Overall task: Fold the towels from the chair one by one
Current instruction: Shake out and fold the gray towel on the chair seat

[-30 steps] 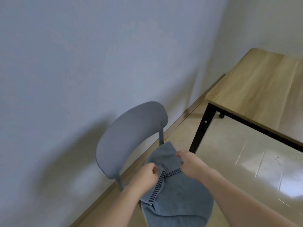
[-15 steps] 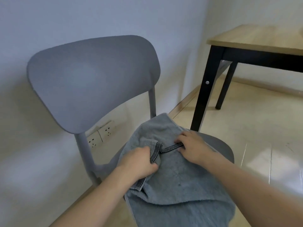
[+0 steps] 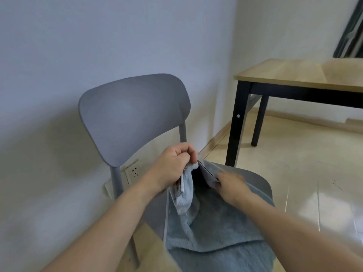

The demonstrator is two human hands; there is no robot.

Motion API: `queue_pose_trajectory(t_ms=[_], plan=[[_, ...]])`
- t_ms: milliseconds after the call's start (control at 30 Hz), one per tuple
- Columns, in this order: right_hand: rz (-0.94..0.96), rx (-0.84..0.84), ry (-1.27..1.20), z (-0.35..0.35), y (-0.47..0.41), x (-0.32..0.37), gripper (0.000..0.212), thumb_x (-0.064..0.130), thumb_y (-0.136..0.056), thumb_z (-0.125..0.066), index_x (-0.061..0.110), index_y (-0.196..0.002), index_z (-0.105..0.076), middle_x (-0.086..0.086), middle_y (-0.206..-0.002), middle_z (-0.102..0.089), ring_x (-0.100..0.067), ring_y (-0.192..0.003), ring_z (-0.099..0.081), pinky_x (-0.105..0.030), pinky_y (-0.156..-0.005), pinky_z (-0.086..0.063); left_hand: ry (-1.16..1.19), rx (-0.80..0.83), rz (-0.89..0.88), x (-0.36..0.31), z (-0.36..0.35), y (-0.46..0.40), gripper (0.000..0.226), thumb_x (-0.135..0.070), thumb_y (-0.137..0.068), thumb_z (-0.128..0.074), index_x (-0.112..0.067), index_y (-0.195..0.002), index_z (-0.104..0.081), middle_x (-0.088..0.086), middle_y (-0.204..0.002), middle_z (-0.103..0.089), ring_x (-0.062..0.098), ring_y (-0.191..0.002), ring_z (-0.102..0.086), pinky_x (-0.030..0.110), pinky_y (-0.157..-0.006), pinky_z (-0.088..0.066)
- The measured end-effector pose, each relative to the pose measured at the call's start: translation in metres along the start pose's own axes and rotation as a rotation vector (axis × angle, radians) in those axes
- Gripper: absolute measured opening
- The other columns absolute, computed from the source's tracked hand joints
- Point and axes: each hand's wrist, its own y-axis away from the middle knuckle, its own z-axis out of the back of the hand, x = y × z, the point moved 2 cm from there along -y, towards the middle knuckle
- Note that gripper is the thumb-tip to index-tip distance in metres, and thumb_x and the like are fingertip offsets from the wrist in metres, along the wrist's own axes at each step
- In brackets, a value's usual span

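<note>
Head view: on the grey chair (image 3: 135,114) seat a soft, floppy blue-grey towel (image 3: 212,228) bunches, left hand (image 3: 172,165) fingers clamped on its edge, right hand (image 3: 231,185) blurred, seemingly pinching the banded hem, the likeliest hold.

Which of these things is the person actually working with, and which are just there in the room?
In use: blue-grey towel, grey chair, left hand, right hand.

Just there: wooden table, wall socket, dark curtain.
</note>
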Motion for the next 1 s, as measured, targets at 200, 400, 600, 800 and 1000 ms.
queue_pose_trajectory(t_ms=[200, 400, 600, 800, 1000], plan=[[-0.155, -0.174, -0.785, 0.099, 0.037, 0.022, 0.016, 0.01, -0.091, -0.054, 0.008, -0.087, -0.069, -0.015, -0.084, -0.067, -0.022, -0.074, -0.058, -0.04, -0.071, -0.052, 0.345, 0.059, -0.01, -0.083, 0.048, 0.047, 0.043, 0.016, -0.07, -0.022, -0.003, -0.074, -0.06, 0.011, -0.064, -0.061, 0.019, -0.058, -0.058, 0.025, -0.05, -0.05], [0.053, -0.345, -0.804, 0.277, 0.114, 0.062, 0.014, 0.011, -0.099, -0.043, 0.014, -0.102, -0.056, -0.012, -0.092, -0.064, -0.021, -0.076, -0.061, -0.031, -0.066, -0.055, 0.201, -0.017, -0.261, -0.2, 0.108, 0.092, 0.019, 0.0, -0.097, -0.048, -0.004, -0.096, -0.066, 0.012, -0.085, -0.072, 0.021, -0.077, -0.071, 0.031, -0.075, -0.06], [0.267, -0.45, -0.618, 0.418, 0.209, 0.131, 0.035, -0.016, -0.08, -0.028, 0.011, -0.07, -0.048, -0.005, -0.065, -0.042, -0.018, -0.059, -0.038, -0.026, -0.052, -0.037, -0.35, -0.388, -0.536, -0.343, 0.15, 0.14, 0.028, -0.035, -0.09, -0.059, -0.011, -0.078, -0.065, 0.002, -0.07, -0.067, 0.008, -0.058, -0.055, 0.021, -0.056, -0.045], [0.346, -0.431, -0.826, 0.52, 0.291, 0.185, 0.02, 0.009, -0.087, -0.045, 0.009, -0.074, -0.061, -0.011, -0.079, -0.053, -0.02, -0.061, -0.047, -0.028, -0.061, -0.043, -0.617, -0.615, -0.669, -0.462, 0.167, 0.188, 0.028, -0.037, -0.092, -0.055, -0.011, -0.082, -0.06, -0.001, -0.075, -0.061, 0.013, -0.068, -0.055, 0.024, -0.058, -0.041], [0.432, -0.435, -0.555, 0.579, 0.36, 0.218, 0.046, 0.066, -0.083, -0.049, 0.025, -0.087, -0.068, 0.006, -0.089, -0.065, -0.018, -0.083, -0.055, -0.029, -0.077, -0.045, -0.553, -0.645, -0.81, -0.54, 0.174, 0.246, 0.029, -0.034, -0.089, -0.06, -0.006, -0.081, -0.064, 0.003, -0.074, -0.062, 0.014, -0.067, -0.053, 0.027, -0.063, -0.042]])
